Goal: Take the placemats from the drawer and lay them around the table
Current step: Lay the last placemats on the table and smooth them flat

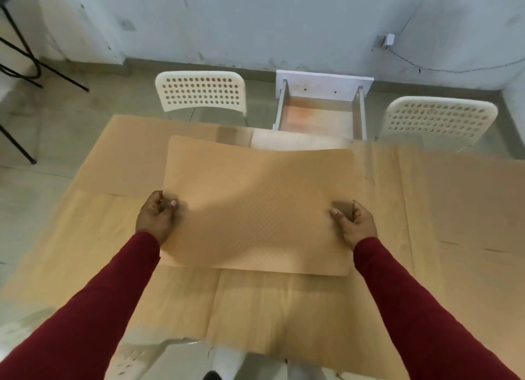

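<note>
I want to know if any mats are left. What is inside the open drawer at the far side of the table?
The drawer shows only its bare, orange-stained bottom; no placemat is visible in it. Its near end is hidden behind the table edge.

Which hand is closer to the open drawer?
Right. The right hand grips the placemat edge almost directly below the drawer; the left hand is farther left.
</note>
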